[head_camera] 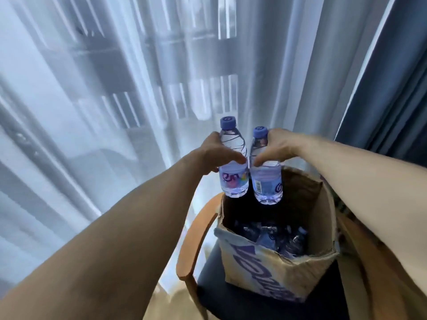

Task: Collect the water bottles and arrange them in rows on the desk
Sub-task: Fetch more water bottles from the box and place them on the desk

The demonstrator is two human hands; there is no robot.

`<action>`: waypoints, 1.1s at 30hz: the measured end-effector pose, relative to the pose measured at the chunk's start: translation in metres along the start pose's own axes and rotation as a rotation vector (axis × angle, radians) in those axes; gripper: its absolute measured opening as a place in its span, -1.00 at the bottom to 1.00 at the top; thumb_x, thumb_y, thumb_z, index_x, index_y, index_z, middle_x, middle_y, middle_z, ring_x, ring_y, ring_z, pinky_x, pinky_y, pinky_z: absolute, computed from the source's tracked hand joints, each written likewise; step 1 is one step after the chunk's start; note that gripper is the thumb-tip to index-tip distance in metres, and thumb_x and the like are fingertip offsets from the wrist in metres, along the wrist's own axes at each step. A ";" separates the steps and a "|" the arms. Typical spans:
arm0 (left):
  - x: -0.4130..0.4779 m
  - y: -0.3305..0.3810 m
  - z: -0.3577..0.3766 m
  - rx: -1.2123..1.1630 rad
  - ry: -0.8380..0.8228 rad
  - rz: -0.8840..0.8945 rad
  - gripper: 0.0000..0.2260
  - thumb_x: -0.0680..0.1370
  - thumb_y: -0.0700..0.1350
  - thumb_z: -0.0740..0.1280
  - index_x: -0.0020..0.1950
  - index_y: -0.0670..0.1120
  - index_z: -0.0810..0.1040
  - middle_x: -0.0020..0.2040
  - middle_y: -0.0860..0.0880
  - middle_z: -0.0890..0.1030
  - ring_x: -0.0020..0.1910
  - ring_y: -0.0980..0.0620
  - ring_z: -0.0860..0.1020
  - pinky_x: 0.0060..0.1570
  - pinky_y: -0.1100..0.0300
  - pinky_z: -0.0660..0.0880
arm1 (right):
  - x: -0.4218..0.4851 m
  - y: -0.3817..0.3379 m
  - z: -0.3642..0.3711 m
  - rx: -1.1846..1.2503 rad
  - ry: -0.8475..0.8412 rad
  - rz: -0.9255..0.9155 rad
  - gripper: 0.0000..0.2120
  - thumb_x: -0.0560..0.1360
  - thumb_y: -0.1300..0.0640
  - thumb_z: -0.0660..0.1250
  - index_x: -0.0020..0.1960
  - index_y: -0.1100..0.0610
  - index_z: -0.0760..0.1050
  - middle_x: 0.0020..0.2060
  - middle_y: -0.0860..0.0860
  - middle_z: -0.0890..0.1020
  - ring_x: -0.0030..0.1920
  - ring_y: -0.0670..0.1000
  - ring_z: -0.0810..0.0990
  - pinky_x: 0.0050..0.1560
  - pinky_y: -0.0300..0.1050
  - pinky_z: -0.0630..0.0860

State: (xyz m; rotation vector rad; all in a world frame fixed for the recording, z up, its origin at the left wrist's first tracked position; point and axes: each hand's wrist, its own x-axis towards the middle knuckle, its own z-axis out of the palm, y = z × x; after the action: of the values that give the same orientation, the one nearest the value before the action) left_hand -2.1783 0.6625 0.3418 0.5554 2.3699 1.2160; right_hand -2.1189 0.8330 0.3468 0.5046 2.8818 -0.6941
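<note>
— Hands first: what has each one got?
— Each has a bottle. The person's left hand (217,155) is curled round the shoulder of the left bottle (233,179), thumb across the front and fingers behind. The right hand (275,146) grips the right bottle (265,183) high up, just under its cap, with thumb and fingers pointing down over the shoulder.
— And where are those two bottles?
— In the air, side by side above the far edge of an open cardboard box (277,269). Both are roughly upright, caps up, the bases leaning slightly apart. At label height they are so close that one cannot tell whether they touch.
— What do they look like?
— Clear plastic, full of water, with violet-blue caps and pale labels carrying purple print.
— Is anything in the box?
— More bottles (270,236) lie low inside it, dark and crowded. Their number cannot be made out.
— What does the box stand on?
— A chair: it sits on the dark seat (231,294), and a curved wooden armrest (194,239) runs along its left side. The near wall of the box has purple lettering and a torn, bent rim.
— And behind all that?
— A sheer white curtain (115,88) fills most of the view, with blurred building shapes showing through it. A dark blue curtain (392,77) hangs at the right.
</note>
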 end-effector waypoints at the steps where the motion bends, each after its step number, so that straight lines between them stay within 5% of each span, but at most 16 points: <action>1: -0.013 0.004 -0.015 -0.009 0.027 0.008 -0.52 0.33 -0.19 0.56 0.16 -0.09 0.43 0.06 -0.06 0.57 0.00 -0.06 0.58 -0.03 0.01 0.57 | -0.008 -0.016 -0.006 0.004 0.010 -0.022 -0.53 0.13 -0.15 0.52 -0.06 0.04 0.54 -0.20 -0.02 0.59 -0.23 -0.02 0.56 -0.27 -0.21 0.49; 7: -0.110 -0.006 -0.108 -0.013 0.203 -0.010 -0.60 0.34 -0.22 0.55 0.10 -0.09 0.49 0.09 -0.10 0.60 0.08 -0.11 0.57 0.04 -0.06 0.57 | -0.055 -0.126 -0.013 0.031 0.061 -0.218 -0.58 0.24 -0.05 0.55 -0.05 0.19 0.56 -0.19 0.12 0.59 -0.27 0.06 0.55 -0.35 -0.20 0.50; 13: -0.225 -0.044 -0.196 -0.010 0.409 -0.098 -0.46 0.33 -0.21 0.57 0.25 -0.14 0.44 0.14 -0.11 0.58 0.13 -0.13 0.54 0.03 -0.09 0.56 | -0.108 -0.243 0.022 0.091 0.033 -0.446 -0.53 0.27 0.01 0.57 0.05 0.21 0.51 -0.05 0.13 0.56 -0.09 0.13 0.60 -0.12 0.01 0.65; 17: -0.307 -0.078 -0.246 0.011 0.579 -0.170 -0.49 0.31 -0.19 0.57 0.20 -0.14 0.49 0.09 -0.11 0.60 0.10 -0.11 0.55 0.01 -0.09 0.58 | -0.145 -0.321 0.058 0.090 -0.045 -0.597 -0.48 0.22 -0.04 0.57 0.07 0.16 0.54 -0.03 0.15 0.63 -0.13 0.10 0.62 -0.39 -0.14 0.58; 20: -0.370 -0.106 -0.275 0.022 0.700 -0.241 -0.56 0.31 -0.18 0.56 0.15 -0.14 0.54 0.00 -0.10 0.62 0.03 -0.07 0.57 -0.03 -0.05 0.59 | -0.176 -0.378 0.089 0.094 -0.080 -0.697 -0.34 0.15 -0.10 0.58 0.15 0.18 0.52 -0.01 0.16 0.61 -0.18 0.10 0.61 -0.42 -0.17 0.54; 24: -0.443 -0.148 -0.312 -0.008 0.816 -0.353 -0.53 0.32 -0.18 0.55 0.17 -0.12 0.47 0.06 -0.10 0.59 0.06 -0.09 0.56 -0.12 0.01 0.57 | -0.216 -0.447 0.130 0.061 -0.129 -0.834 -0.13 -0.02 -0.22 0.50 0.20 0.18 0.50 0.10 0.16 0.60 -0.08 0.16 0.65 -0.22 0.07 0.66; 29: -0.515 -0.193 -0.349 -0.070 0.957 -0.425 -0.68 0.37 -0.24 0.51 0.00 -0.09 0.45 -0.08 -0.05 0.53 -0.03 -0.06 0.50 -0.18 0.09 0.51 | -0.250 -0.530 0.178 0.052 -0.190 -0.976 -0.53 0.20 -0.08 0.57 -0.02 0.12 0.52 -0.11 0.15 0.61 -0.34 0.08 0.56 -0.41 -0.10 0.55; 33: -0.562 -0.234 -0.385 -0.039 1.073 -0.554 -0.47 0.33 -0.14 0.55 0.20 -0.12 0.38 0.11 -0.10 0.50 0.11 -0.11 0.51 -0.02 -0.03 0.59 | -0.268 -0.604 0.224 0.071 -0.288 -1.127 -0.32 0.28 0.01 0.57 0.33 0.02 0.38 -0.04 0.10 0.59 -0.28 0.07 0.55 -0.44 -0.19 0.47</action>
State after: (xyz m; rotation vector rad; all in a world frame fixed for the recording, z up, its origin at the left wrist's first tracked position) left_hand -1.9505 -0.0115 0.4546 -0.9750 2.9392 1.4579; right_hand -2.0693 0.1456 0.4563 -1.2067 2.6380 -0.8579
